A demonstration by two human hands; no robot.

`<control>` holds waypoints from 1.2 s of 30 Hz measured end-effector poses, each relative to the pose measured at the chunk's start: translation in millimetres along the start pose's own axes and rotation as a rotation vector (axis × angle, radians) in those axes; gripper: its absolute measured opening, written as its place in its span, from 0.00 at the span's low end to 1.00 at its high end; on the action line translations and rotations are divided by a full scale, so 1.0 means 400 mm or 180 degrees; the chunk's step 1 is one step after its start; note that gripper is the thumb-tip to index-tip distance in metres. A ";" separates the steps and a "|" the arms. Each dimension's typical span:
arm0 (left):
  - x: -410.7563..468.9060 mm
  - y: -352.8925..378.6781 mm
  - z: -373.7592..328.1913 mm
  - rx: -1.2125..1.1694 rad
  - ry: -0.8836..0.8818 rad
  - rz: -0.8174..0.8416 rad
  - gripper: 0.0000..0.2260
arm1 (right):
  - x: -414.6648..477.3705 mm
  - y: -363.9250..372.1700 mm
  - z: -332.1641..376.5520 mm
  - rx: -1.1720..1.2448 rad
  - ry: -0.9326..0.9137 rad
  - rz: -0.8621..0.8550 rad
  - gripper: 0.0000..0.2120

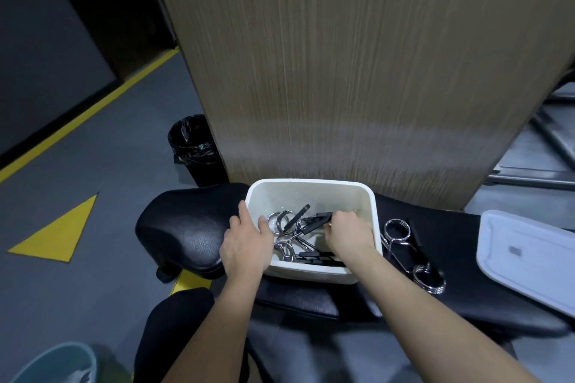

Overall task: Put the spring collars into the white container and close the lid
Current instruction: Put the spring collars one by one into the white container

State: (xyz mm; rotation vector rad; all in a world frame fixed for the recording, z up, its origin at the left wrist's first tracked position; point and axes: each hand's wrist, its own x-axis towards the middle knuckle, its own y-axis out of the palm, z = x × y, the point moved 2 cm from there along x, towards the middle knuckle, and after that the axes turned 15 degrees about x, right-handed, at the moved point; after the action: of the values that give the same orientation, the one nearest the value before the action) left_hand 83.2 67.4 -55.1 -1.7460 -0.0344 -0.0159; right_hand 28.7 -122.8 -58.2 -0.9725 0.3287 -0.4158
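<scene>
The white container (311, 193) sits open on a black bench (183, 227). The left hand (245, 242) grips its left rim, fingers closed on it. The right hand (350, 232) reaches inside, seemingly pinching a spring collar (320, 217). Two more collars (404, 246) lie just right; the lid (529, 261) lies far right.
</scene>
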 end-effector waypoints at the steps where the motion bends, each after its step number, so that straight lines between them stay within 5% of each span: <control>1: -0.002 -0.001 0.002 -0.0004 0.0011 -0.0002 0.26 | -0.004 -0.009 0.007 0.0191 -0.0156 -0.0198 0.11; 6: 0.016 0.002 0.004 -0.0002 0.0081 -0.0019 0.25 | -0.046 -0.090 -0.004 0.1610 -0.0826 -0.1492 0.12; 10: 0.024 0.016 0.002 0.0046 0.0082 -0.0028 0.25 | -0.069 -0.129 -0.136 0.1789 -0.0295 -0.1916 0.13; 12: 0.023 0.019 0.004 0.0070 0.0080 -0.0037 0.25 | -0.072 -0.136 -0.224 0.1592 0.0414 -0.1775 0.16; 15: 0.026 0.023 0.003 0.0066 0.0090 -0.0039 0.25 | -0.091 -0.125 -0.348 0.0686 0.1505 -0.0839 0.23; 18: 0.032 0.025 0.001 0.0068 0.0088 -0.0045 0.25 | -0.122 -0.095 -0.416 0.0509 0.1833 -0.0149 0.22; 28: 0.015 0.013 -0.002 0.0049 0.0100 0.0016 0.24 | -0.135 -0.120 -0.391 0.1223 0.1433 -0.1127 0.14; 36: 0.009 -0.006 -0.009 0.0264 0.0104 0.0159 0.31 | -0.149 -0.230 -0.263 0.2967 0.0644 -0.1822 0.11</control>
State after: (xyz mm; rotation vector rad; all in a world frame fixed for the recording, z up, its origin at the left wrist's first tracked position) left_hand 86.7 64.3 -52.0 -1.6630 0.0319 -0.0063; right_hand -88.2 -216.1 -30.6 -0.0826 0.0031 -1.0757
